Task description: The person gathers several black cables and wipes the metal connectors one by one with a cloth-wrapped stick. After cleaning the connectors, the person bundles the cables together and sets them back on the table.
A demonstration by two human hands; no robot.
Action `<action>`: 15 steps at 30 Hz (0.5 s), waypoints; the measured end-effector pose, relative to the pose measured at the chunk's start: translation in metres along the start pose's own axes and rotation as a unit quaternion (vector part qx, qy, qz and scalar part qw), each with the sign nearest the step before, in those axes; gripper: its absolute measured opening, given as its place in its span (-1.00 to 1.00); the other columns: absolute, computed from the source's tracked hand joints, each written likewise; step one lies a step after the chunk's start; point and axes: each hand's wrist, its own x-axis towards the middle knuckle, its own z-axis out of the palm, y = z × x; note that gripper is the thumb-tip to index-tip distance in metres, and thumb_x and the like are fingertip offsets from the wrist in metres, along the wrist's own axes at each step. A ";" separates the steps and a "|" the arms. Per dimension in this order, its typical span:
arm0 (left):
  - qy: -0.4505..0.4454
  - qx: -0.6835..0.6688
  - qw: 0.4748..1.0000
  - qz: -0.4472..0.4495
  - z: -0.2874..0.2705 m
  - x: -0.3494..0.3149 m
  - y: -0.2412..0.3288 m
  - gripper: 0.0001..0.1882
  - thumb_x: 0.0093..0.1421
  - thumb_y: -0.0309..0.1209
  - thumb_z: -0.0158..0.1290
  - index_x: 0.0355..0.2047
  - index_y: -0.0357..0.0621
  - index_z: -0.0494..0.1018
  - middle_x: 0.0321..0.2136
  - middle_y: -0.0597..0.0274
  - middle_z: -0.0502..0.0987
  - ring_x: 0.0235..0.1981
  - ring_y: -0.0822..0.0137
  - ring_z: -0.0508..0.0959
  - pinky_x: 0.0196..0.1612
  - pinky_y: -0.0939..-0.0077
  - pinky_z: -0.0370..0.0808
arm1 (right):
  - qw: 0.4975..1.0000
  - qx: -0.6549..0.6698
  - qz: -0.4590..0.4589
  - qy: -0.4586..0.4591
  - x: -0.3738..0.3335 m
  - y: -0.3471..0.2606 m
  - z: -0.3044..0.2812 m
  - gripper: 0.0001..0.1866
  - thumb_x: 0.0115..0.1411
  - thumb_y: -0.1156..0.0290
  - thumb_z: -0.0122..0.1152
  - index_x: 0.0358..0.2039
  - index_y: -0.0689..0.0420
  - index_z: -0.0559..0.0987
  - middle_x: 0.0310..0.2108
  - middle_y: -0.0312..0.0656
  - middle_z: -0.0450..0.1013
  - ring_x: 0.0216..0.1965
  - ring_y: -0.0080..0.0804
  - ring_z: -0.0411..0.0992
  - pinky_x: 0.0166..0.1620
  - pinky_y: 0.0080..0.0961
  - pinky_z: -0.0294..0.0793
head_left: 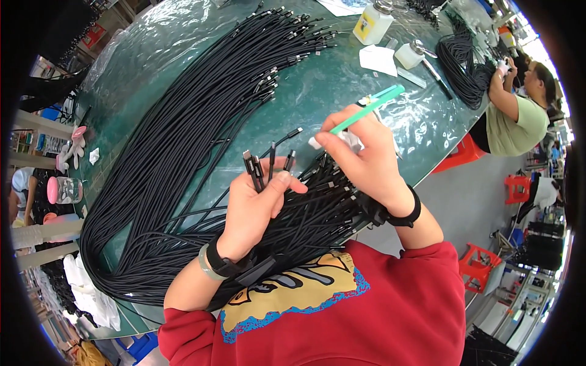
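Note:
My left hand [259, 201] is closed around several black cable ends, with their connectors [252, 161] standing up above the fingers. One more cable end [287, 135] points away to the right, just beyond that hand. In my right hand [369, 161], to the right and slightly higher, a slim light-green stick-like tool [372, 108] is pinched; its exact kind does not show. Something small and white [315, 143] is at the right fingertips. A large looped bundle of black cables [165, 134] lies on the green table, and more cable ends [326, 189] lie beneath my hands.
White bottles with metal tops [373, 24] [410, 55] stand at the back, beside a white paper [378, 60] and a pen-like tool [437, 79]. Another cable coil [461, 67] lies at the far right, near a seated person [519, 116]. A pink-lidded jar [66, 190] stands left.

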 end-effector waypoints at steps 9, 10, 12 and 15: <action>-0.122 -0.083 0.987 -0.069 -0.007 0.001 0.003 -0.74 0.20 -0.38 -0.22 -0.26 -0.34 0.34 -0.60 0.18 0.46 -0.80 0.67 0.09 -0.74 0.78 0.00 | 0.994 0.059 -0.085 -0.028 -0.008 -0.001 0.012 -0.87 -0.16 0.58 0.21 -0.52 0.17 0.48 -0.55 -0.26 0.38 -0.51 -0.37 0.33 -0.41 -0.53 0.27; -0.113 -0.083 0.987 -0.075 -0.006 0.001 0.003 -0.74 0.20 -0.38 -0.22 -0.27 -0.34 0.34 -0.61 0.19 0.45 -0.80 0.67 0.09 -0.73 0.78 -0.01 | 0.996 0.044 -0.071 -0.013 -0.007 0.001 0.010 -0.87 -0.16 0.58 0.22 -0.53 0.16 0.48 -0.55 -0.26 0.38 -0.51 -0.36 0.33 -0.40 -0.52 0.27; -0.097 -0.081 0.988 -0.087 -0.005 0.001 0.004 -0.74 0.20 -0.37 -0.22 -0.28 -0.34 0.35 -0.64 0.22 0.42 -0.80 0.67 0.08 -0.73 0.78 -0.01 | 0.999 0.014 -0.041 0.017 -0.006 0.003 0.008 -0.87 -0.16 0.56 0.22 -0.53 0.15 0.47 -0.55 -0.26 0.37 -0.51 -0.34 0.33 -0.39 -0.50 0.27; -0.100 -0.087 0.987 -0.088 -0.006 0.001 0.004 -0.75 0.20 -0.36 -0.22 -0.31 -0.32 0.34 -0.66 0.22 0.41 -0.80 0.67 0.08 -0.73 0.78 -0.01 | 0.997 0.025 -0.079 -0.010 -0.009 -0.004 0.011 -0.87 -0.17 0.55 0.23 -0.54 0.14 0.47 -0.55 -0.26 0.37 -0.51 -0.33 0.33 -0.38 -0.49 0.28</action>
